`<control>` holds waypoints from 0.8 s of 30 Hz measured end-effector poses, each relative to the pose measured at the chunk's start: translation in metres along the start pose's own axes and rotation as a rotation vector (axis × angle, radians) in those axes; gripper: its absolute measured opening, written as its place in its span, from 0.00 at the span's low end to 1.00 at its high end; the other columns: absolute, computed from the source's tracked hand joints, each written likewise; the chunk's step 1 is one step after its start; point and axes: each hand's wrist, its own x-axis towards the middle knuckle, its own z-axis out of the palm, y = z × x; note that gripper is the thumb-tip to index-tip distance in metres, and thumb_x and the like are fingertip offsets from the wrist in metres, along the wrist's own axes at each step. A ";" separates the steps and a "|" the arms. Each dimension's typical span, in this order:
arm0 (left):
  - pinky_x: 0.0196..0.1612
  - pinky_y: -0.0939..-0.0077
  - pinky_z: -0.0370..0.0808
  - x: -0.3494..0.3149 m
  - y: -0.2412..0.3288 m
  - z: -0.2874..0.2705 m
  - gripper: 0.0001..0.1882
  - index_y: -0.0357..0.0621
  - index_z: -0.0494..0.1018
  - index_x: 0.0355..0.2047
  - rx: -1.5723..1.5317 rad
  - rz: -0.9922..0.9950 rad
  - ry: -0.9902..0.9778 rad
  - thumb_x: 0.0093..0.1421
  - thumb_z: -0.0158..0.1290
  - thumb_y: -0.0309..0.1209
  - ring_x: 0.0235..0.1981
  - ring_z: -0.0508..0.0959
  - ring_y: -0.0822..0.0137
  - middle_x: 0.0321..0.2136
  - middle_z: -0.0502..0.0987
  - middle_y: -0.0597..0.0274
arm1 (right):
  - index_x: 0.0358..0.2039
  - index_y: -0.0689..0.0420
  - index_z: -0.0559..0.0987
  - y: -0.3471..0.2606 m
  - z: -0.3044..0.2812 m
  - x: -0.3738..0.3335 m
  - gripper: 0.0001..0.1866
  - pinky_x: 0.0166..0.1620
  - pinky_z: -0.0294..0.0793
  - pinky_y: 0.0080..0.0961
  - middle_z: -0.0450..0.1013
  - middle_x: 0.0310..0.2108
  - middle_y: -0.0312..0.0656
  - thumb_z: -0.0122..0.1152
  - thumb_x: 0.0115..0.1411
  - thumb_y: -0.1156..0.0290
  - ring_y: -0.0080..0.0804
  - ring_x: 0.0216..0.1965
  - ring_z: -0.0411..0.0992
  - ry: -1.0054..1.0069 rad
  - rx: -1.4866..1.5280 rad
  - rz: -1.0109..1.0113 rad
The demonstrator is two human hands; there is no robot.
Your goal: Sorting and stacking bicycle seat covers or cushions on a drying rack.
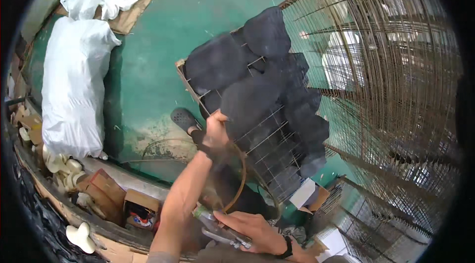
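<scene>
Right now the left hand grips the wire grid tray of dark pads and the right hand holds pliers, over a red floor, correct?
Not quite: the floor is green, as the head view shows. The left hand does grip the wire grid tray of dark pads, and the right hand holds pliers.

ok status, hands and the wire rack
Left hand gripping wire rack edge. Right hand holding pliers. Dark pads piled on rack.

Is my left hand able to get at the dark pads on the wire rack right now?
Probably yes: the left hand already grips the wire rack at its edge, right beside the dark pads, with nothing between.
</scene>
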 end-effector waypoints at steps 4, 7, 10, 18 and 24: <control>0.66 0.51 0.63 0.051 0.036 -0.140 0.42 0.42 0.47 0.73 0.747 0.115 0.473 0.62 0.49 0.43 0.62 0.66 0.45 0.65 0.63 0.49 | 0.67 0.61 0.65 0.018 0.021 0.006 0.47 0.45 0.77 0.33 0.77 0.44 0.49 0.67 0.41 0.82 0.47 0.42 0.78 -0.009 -0.065 -0.052; 0.68 0.48 0.58 0.005 0.039 -0.168 0.58 0.48 0.46 0.74 1.763 -0.136 0.682 0.54 0.51 0.71 0.70 0.55 0.37 0.71 0.53 0.43 | 0.68 0.55 0.63 0.011 0.026 0.000 0.40 0.43 0.79 0.36 0.77 0.46 0.50 0.66 0.54 0.73 0.48 0.43 0.78 -0.035 -0.073 -0.075; 0.65 0.51 0.62 -0.072 0.036 -0.167 0.54 0.45 0.53 0.71 1.627 -0.074 0.499 0.55 0.54 0.68 0.66 0.62 0.39 0.67 0.61 0.41 | 0.62 0.65 0.70 -0.012 0.029 0.000 0.35 0.42 0.80 0.33 0.79 0.40 0.50 0.65 0.51 0.79 0.46 0.39 0.79 -0.032 -0.133 -0.125; 0.56 0.61 0.73 -0.337 0.035 -0.291 0.29 0.45 0.76 0.54 1.184 0.056 1.051 0.60 0.55 0.52 0.52 0.79 0.51 0.50 0.80 0.50 | 0.66 0.59 0.66 -0.136 0.074 -0.016 0.44 0.45 0.78 0.39 0.76 0.45 0.52 0.65 0.45 0.77 0.50 0.42 0.77 -0.524 -0.112 -0.435; 0.59 0.61 0.71 -0.477 -0.002 -0.276 0.25 0.45 0.77 0.52 0.613 0.385 1.068 0.61 0.51 0.45 0.55 0.77 0.52 0.52 0.79 0.49 | 0.62 0.61 0.71 -0.223 0.135 -0.031 0.43 0.49 0.78 0.34 0.77 0.47 0.55 0.64 0.39 0.81 0.50 0.46 0.78 -1.009 -0.224 -0.651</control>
